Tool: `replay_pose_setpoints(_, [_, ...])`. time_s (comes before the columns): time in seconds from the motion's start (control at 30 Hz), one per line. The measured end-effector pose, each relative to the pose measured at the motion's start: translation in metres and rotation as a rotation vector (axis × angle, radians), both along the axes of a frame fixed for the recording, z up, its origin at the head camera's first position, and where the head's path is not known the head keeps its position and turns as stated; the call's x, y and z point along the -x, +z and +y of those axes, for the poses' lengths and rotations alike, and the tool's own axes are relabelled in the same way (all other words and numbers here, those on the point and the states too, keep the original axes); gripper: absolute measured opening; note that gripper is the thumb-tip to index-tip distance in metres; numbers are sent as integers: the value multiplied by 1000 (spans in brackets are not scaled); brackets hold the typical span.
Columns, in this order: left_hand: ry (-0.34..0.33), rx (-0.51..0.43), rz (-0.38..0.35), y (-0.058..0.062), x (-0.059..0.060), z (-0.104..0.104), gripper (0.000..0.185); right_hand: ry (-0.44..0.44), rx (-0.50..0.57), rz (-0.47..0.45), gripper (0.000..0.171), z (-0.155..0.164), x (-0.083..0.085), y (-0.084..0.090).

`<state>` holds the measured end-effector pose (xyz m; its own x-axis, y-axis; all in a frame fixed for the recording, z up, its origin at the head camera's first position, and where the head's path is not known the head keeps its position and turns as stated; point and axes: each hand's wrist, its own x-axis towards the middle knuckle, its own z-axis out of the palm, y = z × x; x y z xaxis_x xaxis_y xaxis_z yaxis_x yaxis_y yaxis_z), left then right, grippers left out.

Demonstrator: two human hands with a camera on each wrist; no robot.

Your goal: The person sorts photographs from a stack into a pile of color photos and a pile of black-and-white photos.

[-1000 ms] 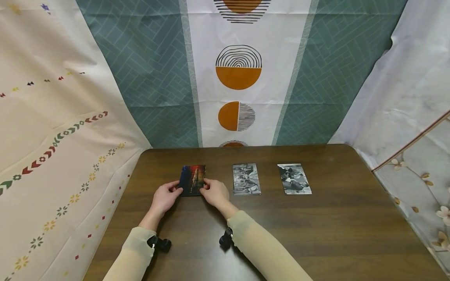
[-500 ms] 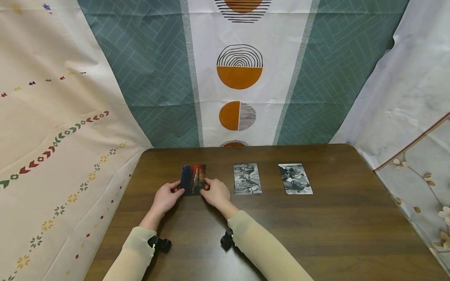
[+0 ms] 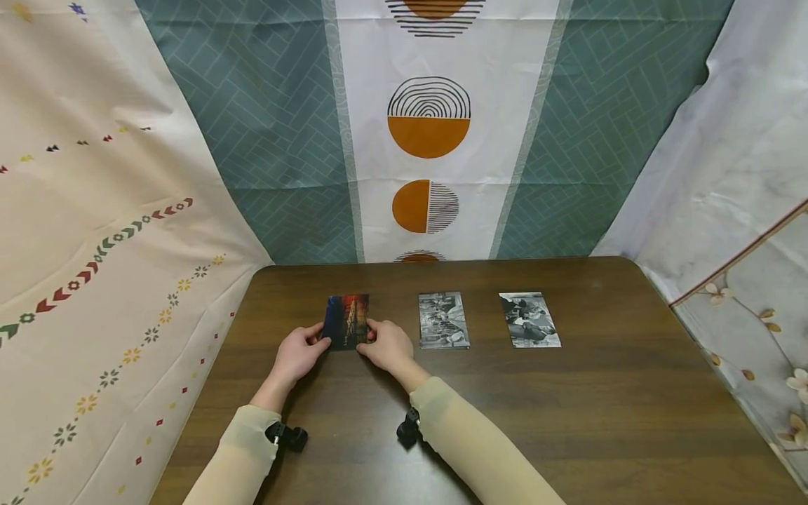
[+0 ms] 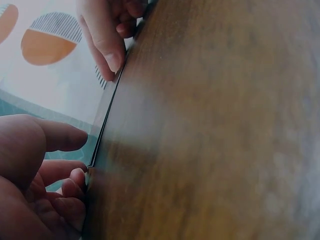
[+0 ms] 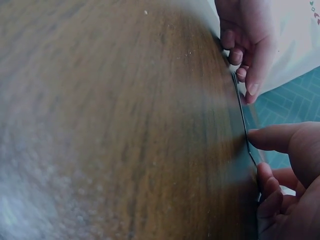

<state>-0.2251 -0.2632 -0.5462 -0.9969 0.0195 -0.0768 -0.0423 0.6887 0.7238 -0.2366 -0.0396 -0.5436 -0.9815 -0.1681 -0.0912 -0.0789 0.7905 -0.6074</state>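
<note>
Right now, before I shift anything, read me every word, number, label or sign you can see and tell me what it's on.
No readable text anywhere in view.
Colorful picture: no legible words; any fine print is too small to read.
Two gray pictures: no legible words; details too small.
Wall cloths: printed shapes and patterns, no letters or numbers to be made out.

Both forearms (image 3: 486, 442) are slanting up from the bottom edge; the left grip (image 3: 299, 353) and right grip (image 3: 388, 346) are pinching, left of centre.
</note>
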Motion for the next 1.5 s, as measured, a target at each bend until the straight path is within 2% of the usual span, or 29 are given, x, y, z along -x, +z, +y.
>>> replay_pose_setpoints(0.2, [-13, 36, 6, 0, 2, 0, 54, 7, -6, 9, 72, 0, 1, -1])
replay_pose_setpoints(0.67, [-14, 30, -4, 1, 2, -1, 54, 4, -3, 5, 72, -1, 0, -1])
replay_pose_setpoints(0.93, [-11, -5, -17, 1, 1, -2, 54, 12, 21, 7, 72, 1, -1, 0])
replay_pose_setpoints(1.07, [-20, -60, -45, 2, 1, -3, 55, 25, 94, 0, 71, 4, -1, 0])
replay_pose_setpoints(1.23, [7, -125, -67, 6, 1, -4, 56, 74, 272, -27, 64, 14, -1, 3])
replay_pose_setpoints(1.37, [47, -180, -40, 12, -1, 0, 54, 101, 386, -53, 59, 25, -1, 8])
replay_pose_setpoints(1.5, [70, -243, 1, 20, -5, 15, 51, 110, 434, -42, 54, 42, -3, 15])
